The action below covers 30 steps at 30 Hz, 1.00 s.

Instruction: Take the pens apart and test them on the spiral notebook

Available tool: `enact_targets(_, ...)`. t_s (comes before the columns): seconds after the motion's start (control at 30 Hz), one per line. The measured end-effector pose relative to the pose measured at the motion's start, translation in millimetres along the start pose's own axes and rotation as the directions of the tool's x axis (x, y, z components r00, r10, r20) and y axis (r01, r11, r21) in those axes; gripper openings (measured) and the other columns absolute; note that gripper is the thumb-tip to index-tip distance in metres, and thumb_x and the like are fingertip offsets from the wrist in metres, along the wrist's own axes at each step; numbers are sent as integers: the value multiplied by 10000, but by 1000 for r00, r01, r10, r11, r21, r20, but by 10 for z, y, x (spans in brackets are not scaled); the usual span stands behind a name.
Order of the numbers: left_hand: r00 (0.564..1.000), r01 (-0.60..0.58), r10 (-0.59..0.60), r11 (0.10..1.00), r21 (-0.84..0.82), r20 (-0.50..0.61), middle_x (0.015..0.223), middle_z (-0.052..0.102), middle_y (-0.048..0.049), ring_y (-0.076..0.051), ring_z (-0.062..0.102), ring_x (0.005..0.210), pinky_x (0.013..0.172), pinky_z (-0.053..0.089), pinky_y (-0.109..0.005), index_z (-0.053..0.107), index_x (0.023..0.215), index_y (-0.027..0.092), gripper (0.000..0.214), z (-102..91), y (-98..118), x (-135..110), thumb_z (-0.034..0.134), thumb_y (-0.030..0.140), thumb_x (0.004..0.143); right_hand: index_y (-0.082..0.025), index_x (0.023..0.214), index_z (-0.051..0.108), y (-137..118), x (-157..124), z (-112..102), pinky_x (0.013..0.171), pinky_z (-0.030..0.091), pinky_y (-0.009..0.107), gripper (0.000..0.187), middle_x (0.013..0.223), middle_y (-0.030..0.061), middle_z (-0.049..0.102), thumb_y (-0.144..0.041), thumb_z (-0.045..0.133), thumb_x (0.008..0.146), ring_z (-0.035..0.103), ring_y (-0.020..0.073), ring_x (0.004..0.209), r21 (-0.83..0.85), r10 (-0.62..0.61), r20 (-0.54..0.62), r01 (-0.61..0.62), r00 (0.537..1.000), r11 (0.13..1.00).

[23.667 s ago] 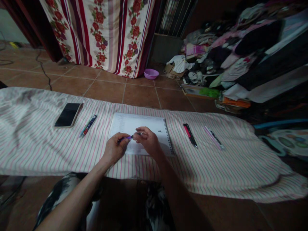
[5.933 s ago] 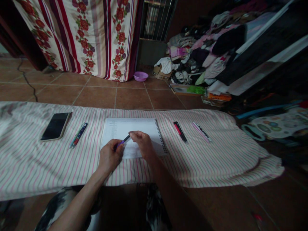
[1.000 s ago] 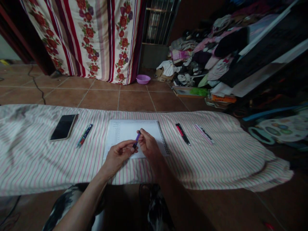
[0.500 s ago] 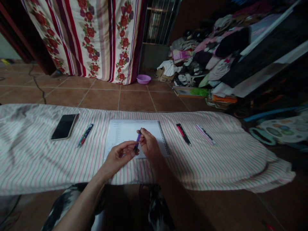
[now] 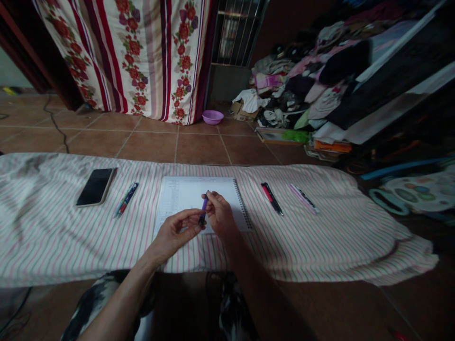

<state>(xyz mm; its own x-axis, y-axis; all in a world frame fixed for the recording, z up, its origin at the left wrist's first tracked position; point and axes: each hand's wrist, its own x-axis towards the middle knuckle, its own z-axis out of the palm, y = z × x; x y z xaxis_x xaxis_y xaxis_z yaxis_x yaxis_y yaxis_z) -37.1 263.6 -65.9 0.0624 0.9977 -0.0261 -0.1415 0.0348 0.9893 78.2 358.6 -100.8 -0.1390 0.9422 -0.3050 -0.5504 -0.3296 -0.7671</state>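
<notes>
Over the near edge of the notebook [image 5: 185,189], a purple pen [image 5: 203,208] is held clear of the page, nearly upright with its top leaning slightly away from the person. Left hand [image 5: 174,232]: palm turned up, thumb and fingertips closed on the pen's dark lower end. Right hand [image 5: 221,216]: closed in a pinch on the upper barrel. Judgement: both hands are working the pen itself, lower end against barrel, rather than writing; whether a part is loose is too small to tell. Whatever follows calls for a steady two-sided pinch and little force, since the piece is thin and could slip onto the cloth. The notebook lies open and flat, faint ruled print on the page, spiral binding [image 5: 243,208] along its right side. It rests on a striped cloth [image 5: 320,237] spread over a low surface. To the left lie two pens [image 5: 126,199] side by side, then a dark phone [image 5: 95,187]. To the right lie a red-and-black pen [image 5: 272,199] and a pink pen [image 5: 303,198], apart from each other. Beyond are a tiled floor [image 5: 199,147], a small purple bowl [image 5: 212,117], a floral curtain [image 5: 149,57] and a heap of clothes [image 5: 320,85].
</notes>
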Motion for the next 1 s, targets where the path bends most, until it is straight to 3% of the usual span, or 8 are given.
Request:
enact_targets(0.4,999,-8,8,1000,-3,47,909,681,-77,-184,619,862,871,446,-365,615,1068,155,402,-36,-43,-2,687,311,705,-199,702,466,7,9,7,398,323,169,290,617,-30,600,-279,721,591,394,42,434,23,-38,9,38,999,999)
enact_targets(0.53,1000,-14,13,1000,20,18,896,683,-73,-183,624,854,858,455,-358,620,1039,151,378,-39,-65,3,686,305,700,-196,694,448,7,-5,19,400,321,166,297,647,-16,628,-268,717,592,377,32,422,17,-43,8,43,999,999)
enact_targets(0.67,999,-33,36,998,58,-40,862,680,-71,-173,627,817,834,465,-342,628,996,138,341,-21,-73,15,676,302,701,-202,655,424,3,-25,16,418,337,179,293,652,-19,607,-287,702,612,387,37,437,-43,-66,29,67,997,997)
enact_targets(1.0,996,-85,89,990,110,-30,846,660,-49,-154,608,799,805,467,-306,632,944,149,275,16,-87,26,668,256,693,-201,700,490,-18,-108,9,431,365,210,209,691,1,602,-374,606,705,413,63,461,-267,-132,104,156,986,951)
